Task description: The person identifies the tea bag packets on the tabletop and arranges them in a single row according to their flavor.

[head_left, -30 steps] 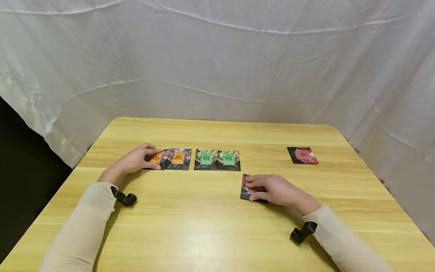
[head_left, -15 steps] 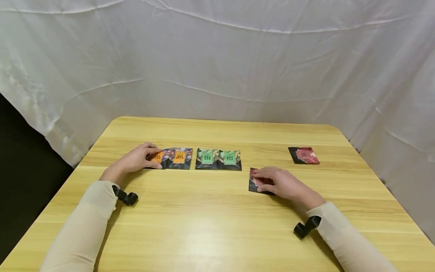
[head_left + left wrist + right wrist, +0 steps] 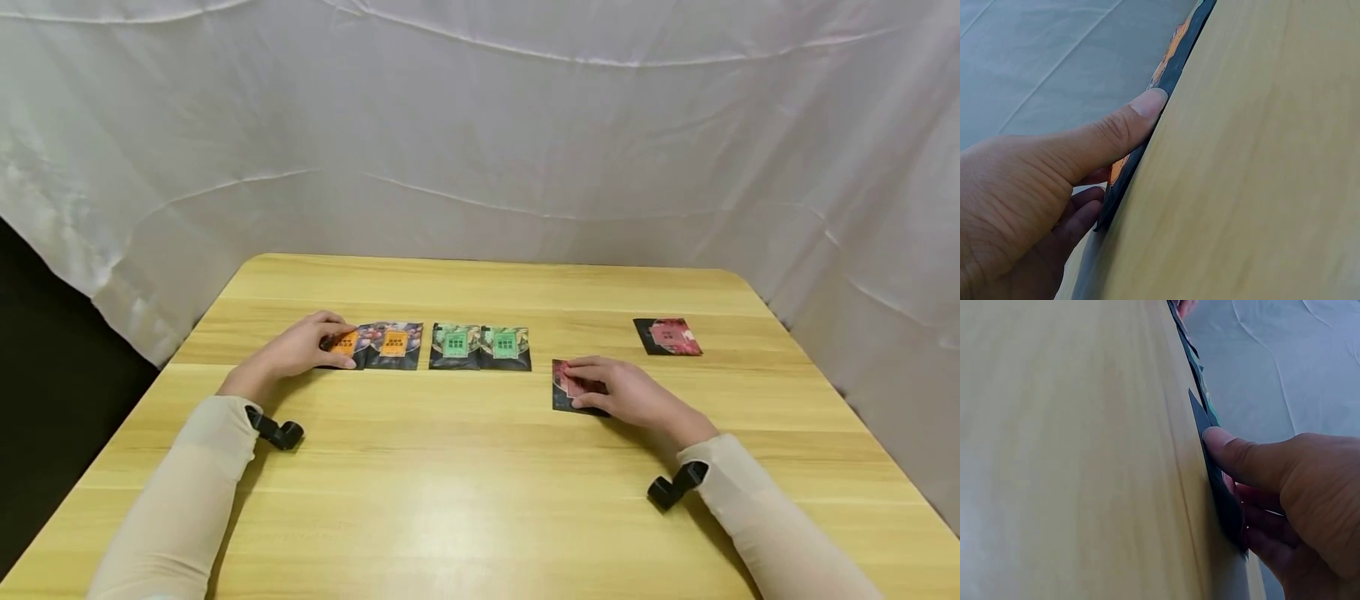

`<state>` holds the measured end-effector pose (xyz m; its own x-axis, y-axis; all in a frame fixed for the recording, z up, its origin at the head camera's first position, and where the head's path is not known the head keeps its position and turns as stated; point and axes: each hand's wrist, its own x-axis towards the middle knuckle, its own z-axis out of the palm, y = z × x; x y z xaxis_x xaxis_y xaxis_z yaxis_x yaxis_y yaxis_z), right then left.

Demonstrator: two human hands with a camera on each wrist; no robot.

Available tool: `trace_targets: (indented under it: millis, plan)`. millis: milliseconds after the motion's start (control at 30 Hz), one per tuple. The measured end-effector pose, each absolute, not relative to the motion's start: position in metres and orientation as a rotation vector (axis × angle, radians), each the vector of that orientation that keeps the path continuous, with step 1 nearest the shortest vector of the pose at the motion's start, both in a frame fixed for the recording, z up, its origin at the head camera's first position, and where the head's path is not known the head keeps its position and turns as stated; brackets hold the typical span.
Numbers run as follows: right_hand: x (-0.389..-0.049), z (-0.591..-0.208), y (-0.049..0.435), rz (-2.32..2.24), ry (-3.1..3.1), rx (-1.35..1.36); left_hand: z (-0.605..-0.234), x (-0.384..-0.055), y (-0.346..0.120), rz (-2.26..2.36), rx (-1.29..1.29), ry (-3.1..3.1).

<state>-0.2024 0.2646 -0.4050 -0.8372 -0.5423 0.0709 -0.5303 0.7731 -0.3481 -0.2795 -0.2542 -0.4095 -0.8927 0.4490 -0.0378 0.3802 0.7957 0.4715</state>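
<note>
In the head view my left hand (image 3: 296, 350) spans a black packet with an orange label (image 3: 345, 343), thumb at its near edge and fingers toward its far edge. A second orange-labelled packet (image 3: 395, 346) lies against its right side. My right hand (image 3: 633, 392) holds a black packet with a red label (image 3: 564, 397) between thumb and fingers, partly covering it. In the right wrist view a shadow falls below this red packet (image 3: 1225, 503); I cannot tell whether it touches the table. Two green-labelled packets, a left one (image 3: 454, 346) and a right one (image 3: 506, 348), lie side by side in between.
Another red-labelled packet (image 3: 667, 336) lies slightly turned at the back right of the wooden table (image 3: 420, 483). The orange and green packets form a row with a small gap between the colours. A pale curtain (image 3: 480, 142) hangs behind the table.
My right hand has carried the red packet rightward and farther back, close to the right end of the green pair. My left hand has stayed on the orange packet.
</note>
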Motion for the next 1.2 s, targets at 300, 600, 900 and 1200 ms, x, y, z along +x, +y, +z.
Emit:
trace_targets:
  millis: [300,600,900,1200]
  plan:
    - [-0.221,-0.406,0.267,-0.603,2.919,-0.853,-0.405,-0.281,-0.258,0.688,0.65,2.851]
    - [-0.238,-0.411,0.27,-0.594,2.883,-0.81,-0.412,-0.282,-0.255,0.687,0.658,2.837]
    - [-0.258,-0.409,0.266,-0.649,2.874,-0.809,-0.41,-0.28,-0.254,0.71,0.668,2.843]
    - [-0.269,-0.409,0.262,-0.693,2.843,-0.836,-0.41,-0.279,-0.253,0.7,0.699,2.86]
